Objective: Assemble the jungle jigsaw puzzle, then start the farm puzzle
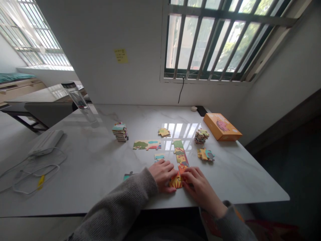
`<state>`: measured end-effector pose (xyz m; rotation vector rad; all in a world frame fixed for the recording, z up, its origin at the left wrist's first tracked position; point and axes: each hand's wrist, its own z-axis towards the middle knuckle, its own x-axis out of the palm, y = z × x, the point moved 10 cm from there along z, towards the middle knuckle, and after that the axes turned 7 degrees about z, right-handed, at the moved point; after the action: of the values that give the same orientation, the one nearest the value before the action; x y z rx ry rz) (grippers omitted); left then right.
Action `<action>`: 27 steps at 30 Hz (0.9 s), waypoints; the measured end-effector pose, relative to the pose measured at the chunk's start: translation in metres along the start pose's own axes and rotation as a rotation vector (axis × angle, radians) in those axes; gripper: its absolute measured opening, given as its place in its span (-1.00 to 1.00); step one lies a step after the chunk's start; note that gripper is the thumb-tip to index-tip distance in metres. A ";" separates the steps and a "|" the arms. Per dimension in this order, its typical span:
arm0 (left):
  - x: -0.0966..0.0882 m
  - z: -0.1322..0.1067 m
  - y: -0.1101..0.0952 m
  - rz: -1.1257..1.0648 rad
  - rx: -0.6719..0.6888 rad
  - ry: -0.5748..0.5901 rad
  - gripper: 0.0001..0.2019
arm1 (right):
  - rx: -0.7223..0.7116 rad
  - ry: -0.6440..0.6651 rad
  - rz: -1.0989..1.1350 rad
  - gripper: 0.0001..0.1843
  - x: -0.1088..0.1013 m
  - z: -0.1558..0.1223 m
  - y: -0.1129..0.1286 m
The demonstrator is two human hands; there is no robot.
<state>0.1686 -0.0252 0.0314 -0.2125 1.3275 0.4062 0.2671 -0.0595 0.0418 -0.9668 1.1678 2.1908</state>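
Both of my hands rest on the near end of a column of joined puzzle pieces (pixel 181 156) on the white marble table (pixel 95 174). My left hand (pixel 163 174) lies with its fingers curled and pressed on the column's left side. My right hand (pixel 198 185) presses on the column's right side, fingers together. A single blue piece (pixel 159 156) lies just beyond my left hand. Another piece (pixel 128 175) peeks out by my left sleeve.
Two stacks of pieces (pixel 120 131) (pixel 201 136) stand farther back. A joined strip (pixel 147 145), loose pieces (pixel 164 132) (pixel 205 154), an orange box (pixel 221 126), a clear bottle (pixel 77 97) and a white adapter with cable (pixel 46 142) also sit on the table.
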 end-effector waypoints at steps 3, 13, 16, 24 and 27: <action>-0.001 0.000 -0.001 0.008 0.002 0.005 -0.46 | 0.003 0.008 -0.019 -0.84 0.002 -0.001 0.001; -0.002 0.000 -0.001 0.011 -0.045 -0.006 -0.48 | 0.030 0.035 -0.055 -0.74 0.003 -0.001 0.001; -0.001 -0.001 0.000 -0.010 -0.056 -0.005 -0.46 | 0.017 0.026 -0.085 -0.69 0.002 -0.001 0.003; -0.001 -0.001 0.002 -0.047 -0.076 -0.028 -0.48 | 0.027 0.044 -0.118 -0.69 0.004 0.000 0.002; 0.002 -0.001 0.001 -0.043 -0.077 -0.026 -0.50 | 0.035 0.054 -0.136 -0.67 0.006 -0.001 0.001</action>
<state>0.1679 -0.0239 0.0292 -0.2981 1.2811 0.4228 0.2628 -0.0605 0.0376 -1.0641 1.1265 2.0424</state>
